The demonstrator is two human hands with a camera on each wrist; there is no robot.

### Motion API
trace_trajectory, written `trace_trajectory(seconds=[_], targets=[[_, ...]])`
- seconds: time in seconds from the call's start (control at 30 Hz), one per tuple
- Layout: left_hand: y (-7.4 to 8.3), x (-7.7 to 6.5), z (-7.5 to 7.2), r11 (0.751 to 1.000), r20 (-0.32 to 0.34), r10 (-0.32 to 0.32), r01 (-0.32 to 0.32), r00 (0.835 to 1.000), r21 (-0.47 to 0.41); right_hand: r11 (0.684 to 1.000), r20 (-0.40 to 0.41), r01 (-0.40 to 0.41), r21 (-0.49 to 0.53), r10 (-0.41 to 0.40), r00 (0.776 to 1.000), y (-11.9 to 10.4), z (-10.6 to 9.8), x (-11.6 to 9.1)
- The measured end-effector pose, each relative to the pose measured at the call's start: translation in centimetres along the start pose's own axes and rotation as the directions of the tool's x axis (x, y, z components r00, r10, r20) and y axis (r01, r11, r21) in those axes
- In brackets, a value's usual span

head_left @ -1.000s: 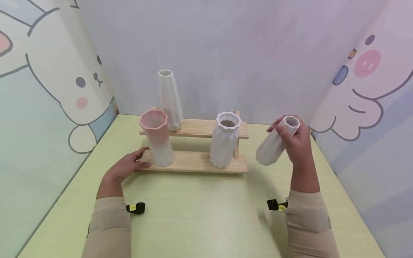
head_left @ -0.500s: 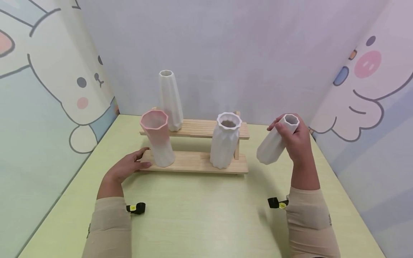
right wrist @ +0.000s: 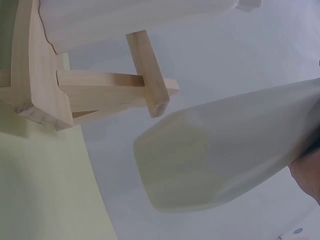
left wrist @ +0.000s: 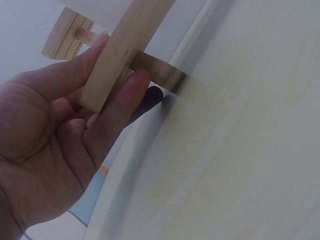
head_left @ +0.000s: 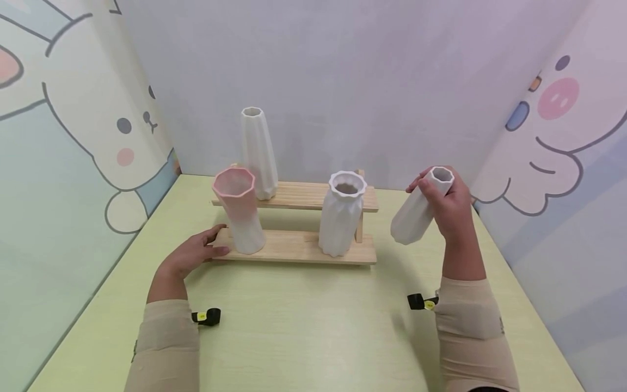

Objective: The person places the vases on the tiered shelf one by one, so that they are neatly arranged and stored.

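My right hand (head_left: 450,209) grips a white faceted vase (head_left: 413,218) near its mouth. The vase hangs tilted above the table, right of a two-tier wooden stand (head_left: 289,245), its base toward the stand; the right wrist view shows the vase (right wrist: 215,150) apart from the wood. My left hand (head_left: 191,253) pinches the left end of the lower shelf (left wrist: 117,60), thumb on one face and fingers on the other. On that shelf stand a pink-and-white vase (head_left: 242,218) at left and a white vase with a scalloped rim (head_left: 340,223) at right. A tall white vase (head_left: 259,152) occupies the upper shelf's left.
The upper shelf (head_left: 313,196) shows bare wood right of the tall vase. The stand rests on a pale yellow-green table (head_left: 303,321). A grey back wall (head_left: 313,81) and cartoon-printed side walls (head_left: 73,163) enclose the table. Small black cameras (head_left: 210,317) protrude from both sleeves.
My right hand has risen slightly with the white faceted vase, which stays tilted. The left hand, the stand and the standing vases keep their places.
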State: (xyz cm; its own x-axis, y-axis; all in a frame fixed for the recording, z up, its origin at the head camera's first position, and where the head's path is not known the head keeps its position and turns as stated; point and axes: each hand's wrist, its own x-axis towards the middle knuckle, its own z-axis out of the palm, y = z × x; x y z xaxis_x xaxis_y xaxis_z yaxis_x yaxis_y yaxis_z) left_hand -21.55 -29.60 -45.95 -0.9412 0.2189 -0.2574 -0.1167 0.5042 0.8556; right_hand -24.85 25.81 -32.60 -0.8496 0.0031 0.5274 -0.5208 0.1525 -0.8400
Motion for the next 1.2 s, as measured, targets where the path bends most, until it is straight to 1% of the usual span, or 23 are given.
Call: trace_trajectory(seconds=[0.1, 0.27, 0.37, 0.5, 0.63, 0.83, 0.93, 1.2], targets=[[-0.1, 0.1, 0.0, 1.0, 0.003, 0.005, -0.005, 1.0, -0.008, 1.0, -0.006, -0.014, -0.02, 0.014, 1.0, 0.2, 0.1, 0.0], [-0.1, 0.1, 0.1, 1.0, 0.004, 0.01, -0.01, 1.0, -0.016, 1.0, -0.008, -0.021, -0.017, 0.021, 1.0, 0.1, 0.1, 0.2], [-0.1, 0.0, 0.1, 1.0, 0.0, 0.002, -0.002, 1.0, -0.008, 1.0, -0.001, -0.011, -0.018, 0.011, 1.0, -0.2, 0.1, 0.5], [0.0, -0.1, 0.1, 1.0, 0.0, -0.005, 0.005, 1.0, 0.001, 1.0, 0.001, 0.018, 0.011, -0.018, 1.0, -0.6, 0.1, 1.1], [0.1, 0.0, 0.2, 1.0, 0.001, 0.005, -0.005, 1.0, -0.006, 0.999, -0.004, 0.032, 0.039, -0.032, 0.999, -0.9, 0.2, 1.7], [0.2, 0.0, 0.2, 1.0, -0.001, 0.009, -0.009, 1.0, -0.001, 0.999, 0.004, 0.001, -0.033, 0.0, 1.0, -0.5, 0.3, 1.9], [0.3, -0.1, 0.2, 1.0, -0.003, 0.005, -0.005, 1.0, -0.001, 0.999, 0.005, -0.006, -0.048, 0.007, 1.0, -0.3, 0.4, 1.9], [0.3, -0.2, 0.0, 1.0, -0.002, 0.007, -0.007, 1.0, 0.01, 1.0, -0.008, 0.007, 0.023, -0.007, 1.0, -0.6, 0.6, 2.4]])
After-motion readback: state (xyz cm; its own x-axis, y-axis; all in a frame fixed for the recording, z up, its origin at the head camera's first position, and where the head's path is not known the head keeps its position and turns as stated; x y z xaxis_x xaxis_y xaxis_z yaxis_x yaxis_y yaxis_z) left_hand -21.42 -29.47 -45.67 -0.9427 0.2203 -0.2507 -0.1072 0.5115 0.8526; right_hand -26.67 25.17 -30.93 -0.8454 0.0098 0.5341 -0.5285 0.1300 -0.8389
